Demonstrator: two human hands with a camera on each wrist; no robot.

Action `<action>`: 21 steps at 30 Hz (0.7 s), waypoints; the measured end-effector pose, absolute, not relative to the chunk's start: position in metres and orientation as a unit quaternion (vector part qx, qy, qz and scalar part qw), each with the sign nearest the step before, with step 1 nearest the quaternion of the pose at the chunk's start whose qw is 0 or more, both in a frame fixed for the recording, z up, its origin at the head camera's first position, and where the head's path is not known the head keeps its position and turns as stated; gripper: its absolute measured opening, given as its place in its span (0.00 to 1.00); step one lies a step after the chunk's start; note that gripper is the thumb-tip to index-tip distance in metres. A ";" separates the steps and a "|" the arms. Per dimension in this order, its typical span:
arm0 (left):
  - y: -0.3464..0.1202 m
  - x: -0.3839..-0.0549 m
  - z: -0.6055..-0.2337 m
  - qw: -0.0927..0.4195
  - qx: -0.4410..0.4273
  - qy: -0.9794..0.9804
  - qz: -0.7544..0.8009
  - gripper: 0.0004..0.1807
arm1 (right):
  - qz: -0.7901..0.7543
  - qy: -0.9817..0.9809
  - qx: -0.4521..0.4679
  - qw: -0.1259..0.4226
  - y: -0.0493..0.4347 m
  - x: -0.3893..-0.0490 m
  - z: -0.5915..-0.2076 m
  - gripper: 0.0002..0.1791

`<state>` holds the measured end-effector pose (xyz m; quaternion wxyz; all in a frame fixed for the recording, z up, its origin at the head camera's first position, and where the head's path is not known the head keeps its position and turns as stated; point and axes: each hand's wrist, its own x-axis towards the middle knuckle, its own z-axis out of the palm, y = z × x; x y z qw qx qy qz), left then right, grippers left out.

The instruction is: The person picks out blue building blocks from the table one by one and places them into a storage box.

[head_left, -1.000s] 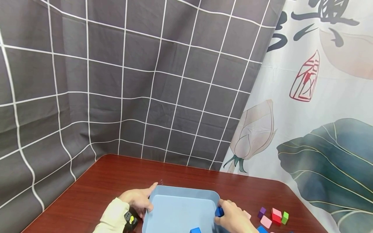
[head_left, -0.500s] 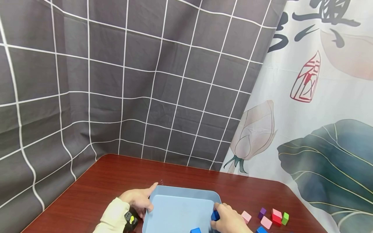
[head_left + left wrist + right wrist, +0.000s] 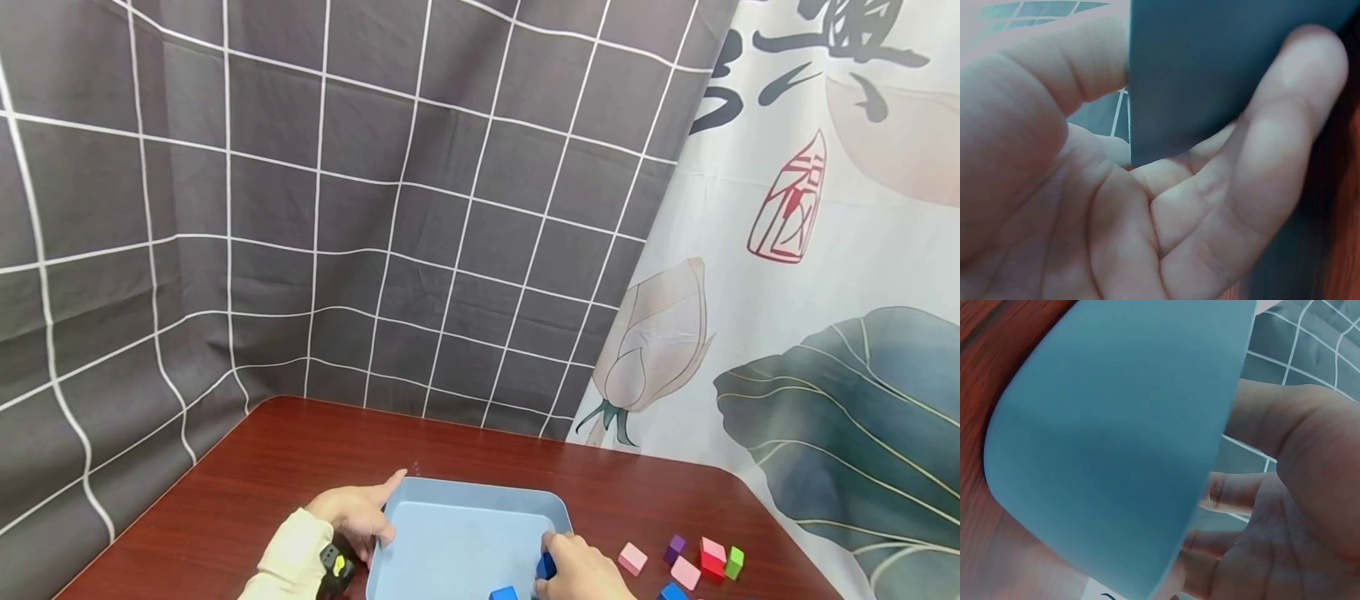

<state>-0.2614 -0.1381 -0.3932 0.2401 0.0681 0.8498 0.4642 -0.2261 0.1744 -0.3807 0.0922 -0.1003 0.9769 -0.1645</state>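
Observation:
A light blue tray [image 3: 457,533] lies on the table, its near end cut off by the head view's lower edge. My left hand [image 3: 358,512] grips its left side, thumb over the rim and fingers against the wall [image 3: 1191,75] outside. My right hand [image 3: 588,573] pinches a dark blue block [image 3: 547,567] just inside the right rim. In the right wrist view the tray's outer wall [image 3: 1110,425] hides the fingertips and that block. Another blue block [image 3: 503,593] sits in the tray at the bottom of the head view.
Right of the tray, on the red-brown table [image 3: 315,442], are loose blocks: pink [image 3: 632,558], purple [image 3: 674,547], red [image 3: 711,567], green [image 3: 734,562] and blue [image 3: 672,592]. A grey checked curtain [image 3: 360,208] and a printed white one [image 3: 862,275] hang behind.
My right hand has moved left with the blue block, from the right rim further over the tray. A pink block beside it now shows fully. My left hand and the tray stay put.

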 end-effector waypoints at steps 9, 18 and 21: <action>-0.138 -0.260 -0.392 0.240 0.066 0.848 0.468 0.55 | -0.142 0.979 -0.114 0.090 0.173 -0.225 -0.384 0.16; -0.139 -0.261 -0.392 0.241 0.070 0.846 0.470 0.55 | -0.112 0.983 -0.108 0.093 0.171 -0.226 -0.386 0.17; -0.139 -0.261 -0.392 0.241 0.070 0.846 0.470 0.55 | -0.101 0.985 -0.111 0.089 0.171 -0.226 -0.387 0.18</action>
